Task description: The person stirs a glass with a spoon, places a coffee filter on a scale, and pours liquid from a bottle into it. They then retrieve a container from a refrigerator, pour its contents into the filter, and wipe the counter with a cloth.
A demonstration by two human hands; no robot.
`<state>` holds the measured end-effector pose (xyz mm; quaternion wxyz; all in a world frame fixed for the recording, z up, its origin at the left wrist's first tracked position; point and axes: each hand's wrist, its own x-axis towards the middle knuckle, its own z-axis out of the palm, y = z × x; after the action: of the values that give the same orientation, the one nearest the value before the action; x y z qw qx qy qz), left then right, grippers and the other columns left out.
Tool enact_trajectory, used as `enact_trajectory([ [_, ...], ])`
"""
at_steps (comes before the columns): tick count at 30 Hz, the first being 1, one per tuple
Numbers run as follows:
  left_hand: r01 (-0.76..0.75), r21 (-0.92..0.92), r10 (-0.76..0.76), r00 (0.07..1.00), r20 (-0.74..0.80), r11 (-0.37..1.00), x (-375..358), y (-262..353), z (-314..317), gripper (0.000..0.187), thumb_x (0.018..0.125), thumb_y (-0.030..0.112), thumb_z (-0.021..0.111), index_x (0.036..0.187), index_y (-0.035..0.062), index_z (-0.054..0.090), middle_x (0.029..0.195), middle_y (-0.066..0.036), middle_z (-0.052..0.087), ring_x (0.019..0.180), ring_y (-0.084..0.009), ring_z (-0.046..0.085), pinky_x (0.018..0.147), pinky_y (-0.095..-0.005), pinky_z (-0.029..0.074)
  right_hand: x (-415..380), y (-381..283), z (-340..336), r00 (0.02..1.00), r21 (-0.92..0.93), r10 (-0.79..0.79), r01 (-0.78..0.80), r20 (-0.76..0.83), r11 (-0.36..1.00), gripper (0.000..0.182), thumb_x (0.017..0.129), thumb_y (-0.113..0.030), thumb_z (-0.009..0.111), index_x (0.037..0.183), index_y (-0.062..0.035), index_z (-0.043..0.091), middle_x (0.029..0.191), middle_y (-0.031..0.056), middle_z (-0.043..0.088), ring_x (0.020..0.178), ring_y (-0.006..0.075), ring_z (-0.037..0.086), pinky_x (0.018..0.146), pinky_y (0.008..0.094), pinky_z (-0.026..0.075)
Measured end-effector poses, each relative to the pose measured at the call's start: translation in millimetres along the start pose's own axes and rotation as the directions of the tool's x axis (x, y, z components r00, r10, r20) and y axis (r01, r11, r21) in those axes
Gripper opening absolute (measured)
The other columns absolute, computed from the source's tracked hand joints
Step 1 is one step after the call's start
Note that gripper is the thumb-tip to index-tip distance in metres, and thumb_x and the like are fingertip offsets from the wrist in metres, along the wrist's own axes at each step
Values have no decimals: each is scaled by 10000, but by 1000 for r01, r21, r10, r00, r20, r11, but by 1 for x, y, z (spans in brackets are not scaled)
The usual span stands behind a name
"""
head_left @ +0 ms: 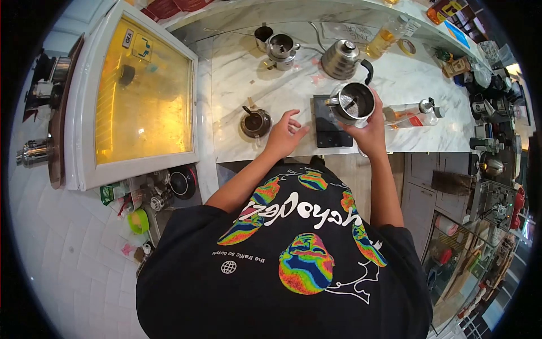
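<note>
My right hand (370, 131) is wrapped round a shiny metal cup (342, 117) with a small handle on its left side. Its dark interior faces up, and I cannot make out what lies inside. The cup is over or just above a black scale (326, 134) at the counter's near edge; contact between them cannot be told. My left hand (286, 134) hovers over the counter left of the scale, fingers apart and holding nothing. Closest to it is a small dark brown pot (255, 122) with a handle.
Behind the cup stands a steel gooseneck kettle (341, 59). A metal dripper (281, 47) and a dark cup (263, 36) sit further back left. To the right lies a clear bottle (403, 114). A tall bottle (387, 37) is at the back. An open-looking white-framed glass door (195, 107) borders the left.
</note>
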<state>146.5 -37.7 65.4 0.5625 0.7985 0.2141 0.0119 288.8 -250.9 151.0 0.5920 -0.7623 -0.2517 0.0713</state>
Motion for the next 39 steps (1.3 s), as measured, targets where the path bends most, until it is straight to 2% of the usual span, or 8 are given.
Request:
enact_trajectory([
  [5, 98, 288, -91, 995, -38, 953, 6, -39, 54, 877, 790, 510, 875, 1465, 87, 508, 993, -120, 708, 889, -296, 703, 788, -423, 560, -26, 9, -42, 997, 24, 63, -62, -39, 998, 1111, 668, -67, 917, 1593, -30, 303, 1461, 148, 557, 1329, 247, 579, 1125, 381, 473],
  [9, 210, 346, -162, 973, -162, 915, 4, -16, 75, 917, 730, 512, 913, 1456, 106, 524, 986, -112, 690, 882, -287, 695, 769, -422, 557, -41, 19, -68, 995, 28, 97, -97, -11, 995, 1107, 669, -66, 911, 1592, -22, 301, 1458, 152, 561, 1320, 253, 589, 1128, 388, 466],
  [12, 156, 441, -59, 973, -224, 884, 1, -17, 88, 935, 707, 499, 927, 1459, 117, 524, 1006, -112, 678, 869, -295, 686, 757, -435, 554, -45, 30, -85, 995, -5, 95, -95, 38, 995, 1147, 636, -52, 930, 1589, -26, 293, 1470, 132, 526, 1356, 246, 543, 1170, 387, 416],
  [18, 156, 451, -44, 967, -249, 879, 2, -22, 91, 919, 708, 473, 934, 1463, 140, 531, 974, -102, 663, 834, -278, 671, 745, -425, 545, -42, 40, -102, 989, 39, 118, -122, 91, 992, 1159, 622, -83, 937, 1585, -15, 295, 1507, 139, 485, 1381, 248, 519, 1187, 389, 399],
  [26, 167, 386, -91, 974, -209, 907, 3, -22, 83, 900, 725, 381, 943, 1481, 137, 520, 855, -67, 622, 763, -245, 635, 706, -391, 521, -28, 43, -100, 985, 20, -6, 3, 174, 1000, 1113, 650, -38, 883, 1600, -47, 305, 1461, 169, 544, 1330, 277, 585, 1137, 380, 456],
  [32, 259, 327, -205, 960, -188, 909, 13, -28, 80, 939, 722, 430, 921, 1501, 123, 496, 909, -120, 704, 850, -301, 717, 761, -427, 566, -23, 47, -91, 977, 36, -28, 21, 211, 999, 1116, 651, -28, 884, 1603, -55, 303, 1462, 178, 535, 1331, 278, 583, 1129, 376, 465],
  [35, 228, 305, -164, 961, -223, 924, 15, -35, 81, 966, 726, 451, 921, 1519, 122, 478, 781, -69, 656, 711, -250, 662, 695, -388, 548, -22, 48, -88, 974, 86, -40, 21, 223, 996, 1116, 654, -24, 884, 1604, -57, 301, 1462, 174, 535, 1323, 276, 589, 1121, 373, 470],
  [39, 229, 323, -159, 960, -229, 918, 12, -30, 82, 965, 751, 462, 907, 1527, 102, 460, 774, -68, 658, 713, -233, 661, 704, -376, 547, -25, 48, -89, 970, 135, -37, 4, 238, 991, 1113, 660, -24, 888, 1602, -55, 297, 1466, 167, 529, 1318, 274, 593, 1122, 373, 469],
])
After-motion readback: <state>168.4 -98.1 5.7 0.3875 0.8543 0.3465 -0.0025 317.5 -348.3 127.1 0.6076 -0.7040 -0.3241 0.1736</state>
